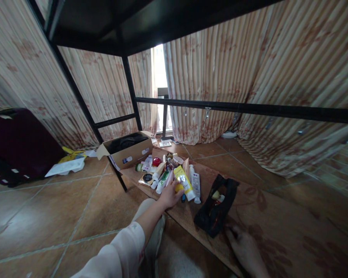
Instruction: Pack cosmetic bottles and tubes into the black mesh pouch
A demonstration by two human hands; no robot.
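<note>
My left hand (pixel 170 195) reaches into the pile of toiletries, with thumb and forefinger around a small round yellow item (pixel 179 187) that is partly hidden. Beside it lie a yellow-and-white tube (pixel 184 182), a white tube (pixel 196 187) and a green-and-white tube (pixel 162 181). Behind these sit a red round jar (pixel 156 161) and a black-and-gold compact (pixel 147 178). To the right, a black bag (pixel 203 218) gapes, with small bottles (pixel 217 199) visible inside. My right hand (pixel 245 247) is at the bag's near lower corner, its curled fingertips against the dark edge in shadow.
The low patterned board (pixel 266 216) carries everything. An open cardboard box (pixel 133 156) with black contents stands at its far left end. Black metal frame bars (pixel 243 107) cross above. At left are a dark suitcase (pixel 23 143) and a white tray (pixel 66 166) on the tiles.
</note>
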